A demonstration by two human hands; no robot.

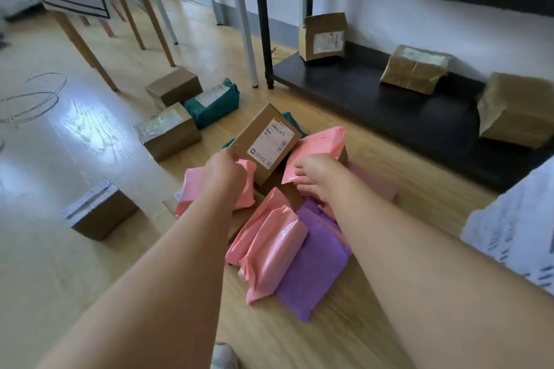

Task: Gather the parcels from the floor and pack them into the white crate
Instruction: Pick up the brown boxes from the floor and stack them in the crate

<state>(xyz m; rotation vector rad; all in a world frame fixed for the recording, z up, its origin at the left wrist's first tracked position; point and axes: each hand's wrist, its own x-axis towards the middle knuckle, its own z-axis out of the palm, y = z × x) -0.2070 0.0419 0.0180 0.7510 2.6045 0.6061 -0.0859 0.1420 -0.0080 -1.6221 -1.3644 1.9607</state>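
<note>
Gripping labelled box (pixel 263 132), left hand (pixel 225 172); right hand (pixel 314 173) pinching pink mailer (pixel 322 144).

A white shipping label (pixel 271 141) is showing on the brown cardboard box (pixel 254 128) atop the pile. It is carrying barcodes and a small square logo, but its print is appearing too blurred to read. Labels on other parcels are likewise showing no legible words.

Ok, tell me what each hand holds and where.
Left hand grips the brown labelled cardboard box at its near corner; right hand pinches the pink plastic mailer by its lower edge.
</note>
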